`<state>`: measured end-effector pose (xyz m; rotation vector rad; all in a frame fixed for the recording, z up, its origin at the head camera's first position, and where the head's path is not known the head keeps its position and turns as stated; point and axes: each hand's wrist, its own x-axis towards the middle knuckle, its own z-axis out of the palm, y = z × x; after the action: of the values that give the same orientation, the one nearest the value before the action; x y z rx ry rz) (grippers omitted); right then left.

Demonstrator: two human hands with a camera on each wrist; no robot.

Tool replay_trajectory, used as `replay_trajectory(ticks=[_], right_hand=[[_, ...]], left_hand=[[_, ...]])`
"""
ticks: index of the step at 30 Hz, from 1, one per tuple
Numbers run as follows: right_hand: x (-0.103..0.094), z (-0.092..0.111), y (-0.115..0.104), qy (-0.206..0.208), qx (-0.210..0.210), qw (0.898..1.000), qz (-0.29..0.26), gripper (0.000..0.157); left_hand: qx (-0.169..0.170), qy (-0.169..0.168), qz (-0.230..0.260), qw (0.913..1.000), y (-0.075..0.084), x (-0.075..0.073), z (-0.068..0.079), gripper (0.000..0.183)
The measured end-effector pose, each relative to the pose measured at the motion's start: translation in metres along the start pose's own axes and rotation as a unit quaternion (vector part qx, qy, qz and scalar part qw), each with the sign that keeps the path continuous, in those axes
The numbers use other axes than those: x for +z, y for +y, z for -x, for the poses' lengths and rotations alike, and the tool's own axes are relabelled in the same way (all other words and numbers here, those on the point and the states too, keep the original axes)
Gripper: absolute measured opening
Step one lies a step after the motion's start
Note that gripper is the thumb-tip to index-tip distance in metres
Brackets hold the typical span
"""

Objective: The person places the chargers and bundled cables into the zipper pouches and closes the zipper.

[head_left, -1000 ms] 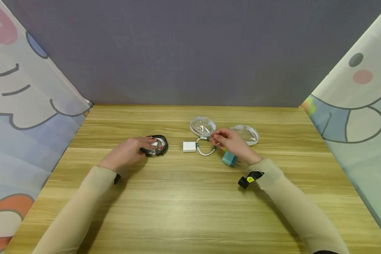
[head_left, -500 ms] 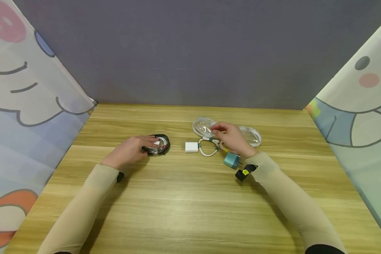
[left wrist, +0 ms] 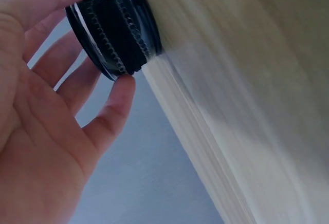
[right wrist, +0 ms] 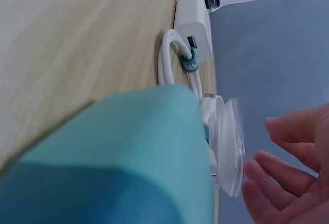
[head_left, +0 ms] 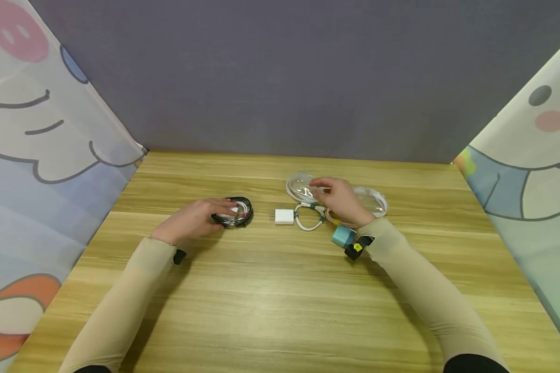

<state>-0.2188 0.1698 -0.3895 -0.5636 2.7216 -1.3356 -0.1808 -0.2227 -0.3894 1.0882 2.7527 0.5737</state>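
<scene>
My left hand (head_left: 193,220) grips a coiled black cable (left wrist: 115,23), its fingers reaching over the top and round the side. Inside that coil a bit of white and red shows in the head view. My right hand (head_left: 343,201) hovers with loosely bent fingers, holding nothing. Its fingertips are close over a white cable coil in a clear round pack (head_left: 295,196); the right wrist view has the thumb (right wrist: 295,125) apart from the fingers. Below it lies a looped white cable (head_left: 305,228) with green ties, next to a white charger plug (head_left: 284,217).
A teal charger plug (head_left: 343,236) lies under my right wrist. Beside it a pale cable with a yellow tie (head_left: 336,222) is partly hidden by the hand. Another clear-packed white coil (head_left: 383,203) sits behind. A grey panel (head_left: 280,77) closes the wooden table's back.
My right hand has moved back from the looped white cable toward the clear pack, and its pinched fingertips have parted. My left hand stays on the black coil. The view has shifted slightly.
</scene>
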Motion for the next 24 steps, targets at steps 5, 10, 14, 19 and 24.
replay_trajectory(ticks=[5, 10, 14, 19, 24], right_hand=[[0.000, -0.001, 0.006, -0.009, 0.002, 0.999, 0.032, 0.035], [-0.001, -0.001, 0.007, -0.025, 0.023, 0.999, 0.042, 0.040], [-0.002, -0.001, 0.007, -0.029, 0.037, 0.998, 0.041, 0.039], [-0.001, -0.003, 0.009, -0.020, 0.040, 0.997, 0.055, 0.034], [-0.002, -0.005, 0.007, -0.016, 0.027, 0.997, 0.070, 0.028]], left_hand=[[-0.010, 0.005, 0.020, 0.9997, 0.001, 0.000, -0.002, 0.048], [-0.014, 0.010, 0.018, 0.9997, 0.000, -0.001, -0.004, 0.045], [-0.019, 0.016, 0.013, 0.9996, 0.001, -0.003, -0.005, 0.043], [-0.023, 0.035, 0.012, 0.9990, 0.005, -0.004, -0.009, 0.045], [-0.013, 0.047, 0.015, 0.9987, 0.012, -0.006, -0.015, 0.041]])
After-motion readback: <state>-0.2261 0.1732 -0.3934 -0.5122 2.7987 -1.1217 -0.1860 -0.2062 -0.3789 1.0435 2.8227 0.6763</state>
